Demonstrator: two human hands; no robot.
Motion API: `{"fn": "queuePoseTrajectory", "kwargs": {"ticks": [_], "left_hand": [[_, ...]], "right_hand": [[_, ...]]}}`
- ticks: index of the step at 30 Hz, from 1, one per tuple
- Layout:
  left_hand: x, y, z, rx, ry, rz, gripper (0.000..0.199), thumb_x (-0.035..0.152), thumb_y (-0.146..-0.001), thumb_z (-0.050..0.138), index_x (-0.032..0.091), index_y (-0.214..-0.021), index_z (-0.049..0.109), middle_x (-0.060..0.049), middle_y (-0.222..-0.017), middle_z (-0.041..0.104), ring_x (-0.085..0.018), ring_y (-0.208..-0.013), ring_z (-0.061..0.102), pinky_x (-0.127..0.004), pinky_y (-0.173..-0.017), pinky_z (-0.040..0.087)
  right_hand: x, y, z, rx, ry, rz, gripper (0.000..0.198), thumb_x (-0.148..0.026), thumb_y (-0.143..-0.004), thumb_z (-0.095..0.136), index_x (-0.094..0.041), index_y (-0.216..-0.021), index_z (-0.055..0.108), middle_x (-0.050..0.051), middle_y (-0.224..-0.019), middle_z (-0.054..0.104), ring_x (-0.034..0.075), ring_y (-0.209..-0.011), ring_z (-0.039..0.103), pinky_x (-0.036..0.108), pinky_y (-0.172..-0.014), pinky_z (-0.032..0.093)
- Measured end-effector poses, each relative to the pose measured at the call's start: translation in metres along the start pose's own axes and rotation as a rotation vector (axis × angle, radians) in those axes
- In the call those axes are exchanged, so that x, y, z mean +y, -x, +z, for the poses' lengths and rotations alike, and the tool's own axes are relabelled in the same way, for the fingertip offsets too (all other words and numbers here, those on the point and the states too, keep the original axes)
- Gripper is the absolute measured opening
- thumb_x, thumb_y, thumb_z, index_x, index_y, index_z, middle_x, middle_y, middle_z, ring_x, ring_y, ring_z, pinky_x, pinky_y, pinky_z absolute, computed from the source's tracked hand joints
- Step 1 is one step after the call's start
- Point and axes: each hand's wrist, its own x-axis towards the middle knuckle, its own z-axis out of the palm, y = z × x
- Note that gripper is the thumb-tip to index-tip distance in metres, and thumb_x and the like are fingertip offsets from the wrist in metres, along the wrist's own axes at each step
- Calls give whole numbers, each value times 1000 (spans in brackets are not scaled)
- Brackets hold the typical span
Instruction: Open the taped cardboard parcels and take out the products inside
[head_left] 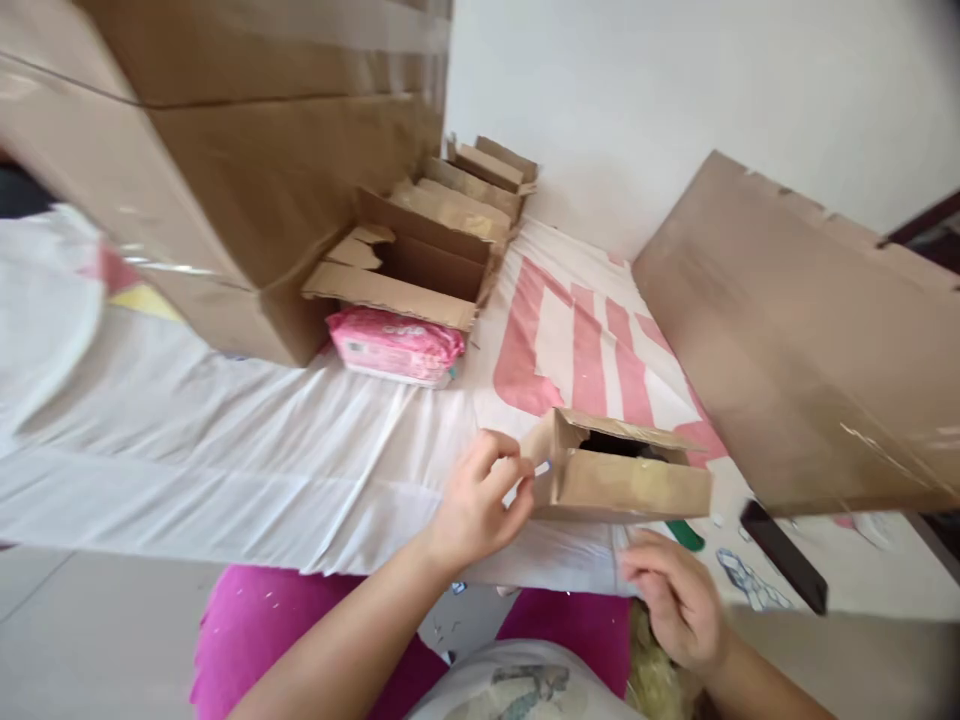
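In front of me on the cloth-covered table stands a small open cardboard box [637,485], its inside dark. Beside its left end is my left hand [484,495], thumb and fingers pinched on a small thin white piece with a blue end [543,468]. What kind of thing that piece is, I cannot tell. My right hand [679,595] hovers at the table's front edge, just below the box, with fingers curled and thumb pressed in. Whatever may be between those fingers is too small and blurred to name.
Large cardboard boxes stand at left [300,180] and right [810,350]. Between them, smaller open cartons [405,290] form a row, with a pink packet [397,345] in front. A dark phone [784,555], a green object [686,535] and a clear-and-blue plastic scrap [750,580] lie right.
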Motion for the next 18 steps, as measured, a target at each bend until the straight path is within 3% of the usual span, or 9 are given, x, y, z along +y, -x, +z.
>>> {"fn": "queuePoseTrajectory", "kwargs": {"ticks": [2,5,8,10,13,15,18], "left_hand": [[13,3,-5,-74,-28,228,17,6,-80,57,18,-92,61,-6,-90,53,-20,-88,51,-35,-74,47],[30,10,0,-202,-6,418,15,8,-83,58,16,-95,65,-7,-93,58,-23,-96,52,-38,-81,47],[40,18,14,-259,34,481,16,6,-86,56,16,-93,66,-6,-93,62,-22,-98,54,-40,-90,46],[41,23,22,-267,46,474,17,6,-85,58,17,-94,67,-6,-93,63,-23,-99,55,-42,-93,45],[37,27,25,-222,54,430,17,8,-81,65,16,-95,67,-8,-94,62,-25,-103,56,-41,-88,49],[33,26,22,-158,56,415,19,7,-77,69,16,-94,67,-8,-93,60,-26,-102,58,-39,-83,52],[29,20,16,-39,45,394,23,4,-73,70,16,-92,65,-7,-91,59,-25,-96,60,-37,-76,53]], "right_hand": [[-5,-1,15,-20,-286,258,34,-45,-98,40,-20,-104,61,4,-75,64,13,-57,54,27,-52,44],[-5,-7,29,-98,-653,567,60,-75,-84,42,-17,-90,57,2,-66,61,9,-47,45,23,-45,35],[-4,-9,29,-210,-683,737,55,-72,-75,59,-18,-77,52,-2,-60,57,7,-45,42,21,-44,32],[0,-8,23,-224,-546,771,48,-65,-79,61,-18,-76,53,-3,-59,57,7,-46,43,20,-45,34],[21,1,-3,-160,-81,841,38,-56,-86,55,-18,-79,58,-1,-65,62,10,-53,52,22,-53,41],[44,12,-35,-97,261,930,31,-47,-87,55,-18,-78,61,1,-74,67,13,-66,59,24,-62,45],[79,34,-96,-72,487,1047,26,-40,-87,55,-18,-78,64,4,-79,68,16,-74,60,26,-67,44]]}}
